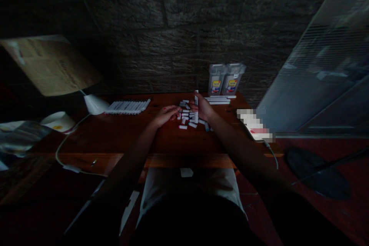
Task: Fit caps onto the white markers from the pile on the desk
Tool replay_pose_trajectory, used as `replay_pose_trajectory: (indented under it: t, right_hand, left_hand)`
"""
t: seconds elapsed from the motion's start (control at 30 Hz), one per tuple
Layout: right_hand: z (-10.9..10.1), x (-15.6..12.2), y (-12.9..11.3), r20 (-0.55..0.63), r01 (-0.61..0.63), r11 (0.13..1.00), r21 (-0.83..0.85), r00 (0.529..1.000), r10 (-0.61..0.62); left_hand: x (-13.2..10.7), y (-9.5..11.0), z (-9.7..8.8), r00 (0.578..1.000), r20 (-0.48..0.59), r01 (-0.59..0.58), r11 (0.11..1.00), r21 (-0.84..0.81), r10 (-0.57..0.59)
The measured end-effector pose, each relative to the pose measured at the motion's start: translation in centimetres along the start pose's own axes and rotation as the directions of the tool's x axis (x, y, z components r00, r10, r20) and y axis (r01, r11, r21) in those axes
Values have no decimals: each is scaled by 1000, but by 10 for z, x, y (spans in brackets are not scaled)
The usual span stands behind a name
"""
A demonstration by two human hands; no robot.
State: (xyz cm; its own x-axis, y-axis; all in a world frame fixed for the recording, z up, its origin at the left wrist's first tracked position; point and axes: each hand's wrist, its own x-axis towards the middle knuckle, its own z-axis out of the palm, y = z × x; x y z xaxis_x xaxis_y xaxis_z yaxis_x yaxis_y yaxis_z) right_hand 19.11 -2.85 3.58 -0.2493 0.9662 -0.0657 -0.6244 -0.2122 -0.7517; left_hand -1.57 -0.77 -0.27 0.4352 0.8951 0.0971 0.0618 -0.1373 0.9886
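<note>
My right hand (205, 108) is closed around a white marker (196, 112), which stands nearly upright above the table. To its left, my left hand (167, 115) has its fingertips pressed together at the edge of a pile of small marker caps (185, 115). Whether a cap sits between those fingertips is too dark and small to make out. The loose caps, white with coloured ends, lie scattered between and below both hands. Several white markers (217, 102) lie flat behind my right hand. A neat row of markers (127, 106) lies to the left on the table.
Two clear plastic cases (216, 80) with yellow labels stand against the brick wall. On the wooden table (115, 138) are a lamp (95, 104) and a white paper cup (58, 122) at left. A blurred-out device (255, 125) with a cable lies near the right edge.
</note>
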Motion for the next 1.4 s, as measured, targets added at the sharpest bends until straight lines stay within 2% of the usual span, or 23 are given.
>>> replay_pose_trajectory:
  t: [0.17,0.43,0.6,0.8,1.17,1.4]
  right_hand:
    - [-1,-3,-4,83,-67,995,68,995,61]
    - [-9,-2,-10,123,-133,971,199,986,110]
    - [-11,-4,-12,132,-124,973,195,986,99]
    - [-9,-6,-13,87,-75,974,213,995,58]
    - [-5,-9,-14,34,-147,975,166,989,144]
    - [-6,-7,-13,23,-123,977,172,992,120]
  left_hand:
    - [0,0,0,1000,-2,0,1000,14,0]
    - [1,0,1,1000,-1,2,1000,0,-2]
    - [1,0,0,1000,-1,8,1000,8,-8]
    - [1,0,0,1000,-5,15,1000,9,-15]
    - [-1,3,1,1000,-1,15,1000,4,-15]
    - [1,0,1,1000,-8,8,1000,8,-8]
